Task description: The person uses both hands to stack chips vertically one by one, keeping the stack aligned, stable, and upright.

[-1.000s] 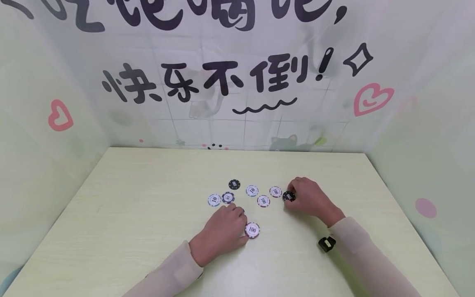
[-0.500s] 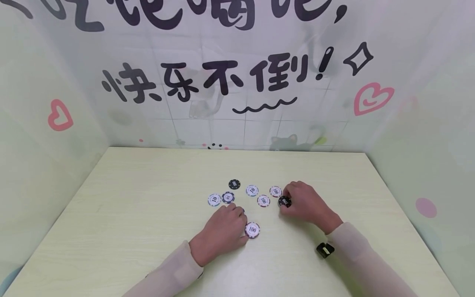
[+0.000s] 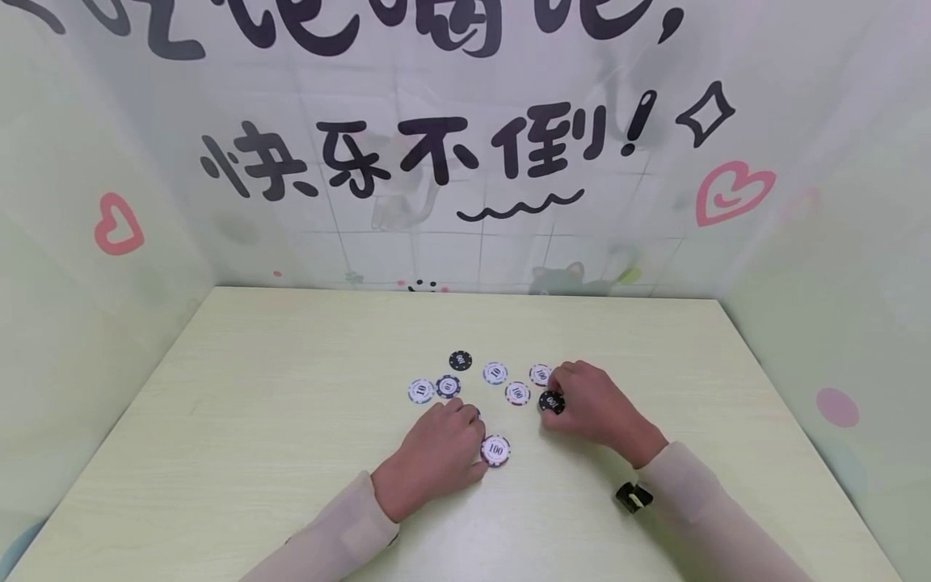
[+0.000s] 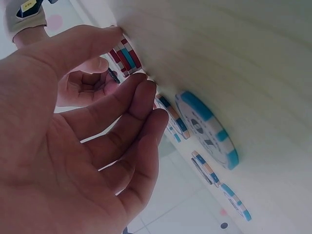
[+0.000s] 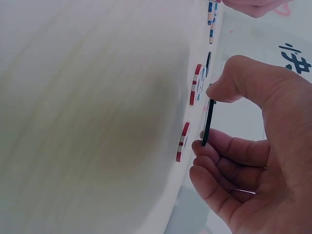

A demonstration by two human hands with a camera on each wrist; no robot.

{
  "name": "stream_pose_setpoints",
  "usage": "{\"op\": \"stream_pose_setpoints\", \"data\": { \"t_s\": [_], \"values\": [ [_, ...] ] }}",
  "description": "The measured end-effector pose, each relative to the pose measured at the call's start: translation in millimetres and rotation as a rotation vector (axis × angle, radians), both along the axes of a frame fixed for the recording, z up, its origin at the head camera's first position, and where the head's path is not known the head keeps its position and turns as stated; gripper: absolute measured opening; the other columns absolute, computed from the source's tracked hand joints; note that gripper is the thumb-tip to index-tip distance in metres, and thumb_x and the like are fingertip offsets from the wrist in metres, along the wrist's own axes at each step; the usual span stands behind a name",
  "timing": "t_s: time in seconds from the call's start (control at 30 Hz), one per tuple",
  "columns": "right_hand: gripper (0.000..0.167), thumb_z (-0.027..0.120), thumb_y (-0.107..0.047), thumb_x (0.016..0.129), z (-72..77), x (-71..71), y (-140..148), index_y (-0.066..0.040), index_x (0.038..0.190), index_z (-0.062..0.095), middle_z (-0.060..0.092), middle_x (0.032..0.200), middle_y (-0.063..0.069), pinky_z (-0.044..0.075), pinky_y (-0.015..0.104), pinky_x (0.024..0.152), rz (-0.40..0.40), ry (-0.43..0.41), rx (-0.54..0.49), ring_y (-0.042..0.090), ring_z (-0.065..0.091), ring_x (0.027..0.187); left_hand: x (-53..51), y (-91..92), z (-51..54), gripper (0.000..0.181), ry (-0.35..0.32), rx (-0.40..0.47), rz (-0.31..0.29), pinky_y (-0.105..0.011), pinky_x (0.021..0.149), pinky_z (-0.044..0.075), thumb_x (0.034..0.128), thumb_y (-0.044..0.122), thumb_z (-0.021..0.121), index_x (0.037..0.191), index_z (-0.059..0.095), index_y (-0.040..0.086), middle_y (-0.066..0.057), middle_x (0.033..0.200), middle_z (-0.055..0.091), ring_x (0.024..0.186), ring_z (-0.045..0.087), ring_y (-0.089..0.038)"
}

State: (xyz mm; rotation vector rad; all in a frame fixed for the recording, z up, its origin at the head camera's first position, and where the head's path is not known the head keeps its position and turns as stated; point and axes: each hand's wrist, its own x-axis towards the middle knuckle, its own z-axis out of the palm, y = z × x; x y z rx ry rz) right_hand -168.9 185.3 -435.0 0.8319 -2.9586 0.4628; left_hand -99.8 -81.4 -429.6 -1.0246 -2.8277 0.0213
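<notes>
My right hand [image 3: 592,406] pinches a black poker chip marked 100 [image 3: 551,402] by its edges. In the right wrist view the black chip [image 5: 208,122] appears edge-on between thumb and fingertips, off the table. My left hand [image 3: 435,453] holds a short stack of poker chips [image 3: 495,451] with a 100 on top, thumb at the near side and fingers at the far side. The left wrist view shows red and teal layers in that stack [image 4: 127,57]. Another chip [image 3: 477,412] is mostly hidden behind the left fingertips.
Loose chips lie flat beyond the hands: a black one [image 3: 461,360], a dark blue 10 [image 3: 448,386], pale 10s [image 3: 420,391] and red-edged 100s [image 3: 517,394]. A printed cloth [image 3: 407,242] hangs behind the table [image 3: 276,420].
My right hand has moved left and nearer, carrying the black chip toward the stack. My left hand and the loose chips have stayed in place.
</notes>
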Motion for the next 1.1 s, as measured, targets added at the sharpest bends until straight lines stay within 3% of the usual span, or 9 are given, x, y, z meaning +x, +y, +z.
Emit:
{"op": "stream_pose_setpoints", "data": {
  "t_s": [0.27, 0.73, 1.1],
  "values": [
    [0.020, 0.083, -0.022, 0.084, -1.2, 5.9, -5, -0.006, 0.090, 0.073, 0.065, 0.083, -0.004, 0.054, 0.033, 0.073, 0.044, 0.069, -0.035, 0.013, 0.057, 0.076, -0.4, 0.3, -0.7, 0.030, -0.013, -0.003, 0.009, -0.033, 0.070, 0.047, 0.0915, 0.036, 0.085, 0.096, 0.080, 0.006, -0.004, 0.095, 0.072, 0.082, 0.056, -0.021],
    [0.019, 0.085, -0.022, 0.084, 0.5, 13.8, -13, -0.009, 0.089, 0.073, 0.063, 0.082, -0.006, 0.053, 0.030, 0.071, 0.110, 0.090, -0.023, 0.012, 0.057, 0.075, -1.1, 1.7, 0.8, 0.030, -0.030, 0.001, 0.019, -0.033, 0.071, 0.047, 0.0905, 0.035, 0.085, 0.097, 0.080, 0.006, -0.004, 0.094, 0.070, 0.082, 0.055, -0.021],
    [0.020, 0.084, -0.020, 0.083, 6.3, 20.5, -21, -0.006, 0.095, 0.077, 0.071, 0.089, -0.001, 0.058, 0.035, 0.078, 0.167, 0.114, -0.018, 0.018, 0.066, 0.084, -1.4, 0.9, -1.1, 0.029, -0.019, 0.011, 0.016, -0.032, 0.070, 0.046, 0.0900, 0.034, 0.085, 0.095, 0.079, 0.007, -0.003, 0.092, 0.069, 0.082, 0.053, -0.021]
  ]
}}
